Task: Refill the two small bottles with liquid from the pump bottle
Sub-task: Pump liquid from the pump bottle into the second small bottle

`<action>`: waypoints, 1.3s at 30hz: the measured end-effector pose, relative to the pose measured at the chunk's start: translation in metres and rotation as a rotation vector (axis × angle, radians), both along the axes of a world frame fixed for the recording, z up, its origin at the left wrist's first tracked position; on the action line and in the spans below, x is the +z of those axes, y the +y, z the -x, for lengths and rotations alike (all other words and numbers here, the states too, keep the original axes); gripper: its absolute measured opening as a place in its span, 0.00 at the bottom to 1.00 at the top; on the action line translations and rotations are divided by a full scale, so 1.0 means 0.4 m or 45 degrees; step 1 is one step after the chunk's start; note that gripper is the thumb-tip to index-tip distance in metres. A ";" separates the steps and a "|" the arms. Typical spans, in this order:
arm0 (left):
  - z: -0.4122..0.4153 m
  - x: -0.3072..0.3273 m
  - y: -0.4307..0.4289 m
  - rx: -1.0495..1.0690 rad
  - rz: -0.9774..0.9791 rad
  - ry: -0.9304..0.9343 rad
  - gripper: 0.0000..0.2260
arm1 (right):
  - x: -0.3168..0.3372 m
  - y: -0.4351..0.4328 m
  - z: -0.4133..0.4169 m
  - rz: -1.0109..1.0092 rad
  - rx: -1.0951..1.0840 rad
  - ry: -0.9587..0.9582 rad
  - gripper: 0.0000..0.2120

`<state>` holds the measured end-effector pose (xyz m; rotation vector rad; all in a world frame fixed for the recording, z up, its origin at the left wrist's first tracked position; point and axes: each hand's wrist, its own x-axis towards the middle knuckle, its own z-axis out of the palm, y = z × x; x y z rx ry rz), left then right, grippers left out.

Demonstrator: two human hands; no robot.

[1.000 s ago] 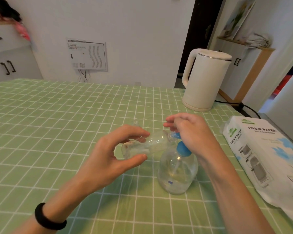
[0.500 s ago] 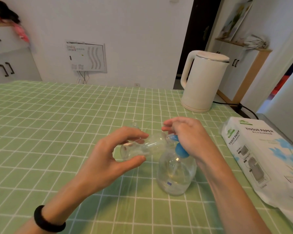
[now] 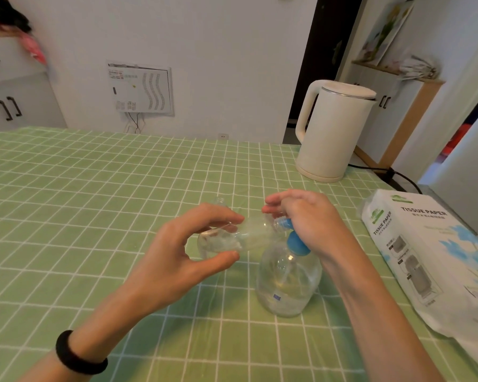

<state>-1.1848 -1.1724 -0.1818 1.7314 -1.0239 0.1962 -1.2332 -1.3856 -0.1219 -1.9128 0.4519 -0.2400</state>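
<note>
A clear round pump bottle [image 3: 287,282] with a blue pump head [image 3: 295,242] stands on the green checked tablecloth [image 3: 94,202]. My right hand [image 3: 309,221] lies over the pump head, fingers curled down around it. My left hand [image 3: 177,252] pinches a small clear bottle [image 3: 249,235] between thumb and fingers. This bottle lies on its side in the air, its mouth against the blue nozzle. The neck of a second small clear bottle [image 3: 218,201] shows just behind my left fingers; the rest of it is hidden.
A white electric kettle [image 3: 334,133] stands at the back right, its black cable [image 3: 398,175] running off the table edge. A pack of tissue paper [image 3: 425,244] lies along the right edge. A wall and cabinets stand beyond the table.
Both hands keep the same hold on the small bottle and the pump head. Only the view has shifted a little.
</note>
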 end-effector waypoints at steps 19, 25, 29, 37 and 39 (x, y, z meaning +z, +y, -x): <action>0.003 0.004 0.002 -0.005 0.022 0.018 0.19 | 0.007 -0.009 -0.002 0.030 0.004 0.019 0.14; 0.001 0.006 0.005 -0.004 0.018 0.027 0.19 | 0.012 -0.014 -0.005 0.051 0.016 0.003 0.14; 0.000 0.004 0.005 0.003 0.008 0.033 0.19 | 0.003 -0.006 -0.003 0.017 0.005 0.079 0.15; 0.002 0.003 0.006 -0.013 0.017 0.040 0.18 | 0.015 -0.013 0.002 0.127 -0.005 -0.019 0.12; 0.002 0.003 0.005 -0.021 0.018 0.045 0.18 | 0.015 -0.014 0.000 0.158 -0.004 -0.033 0.12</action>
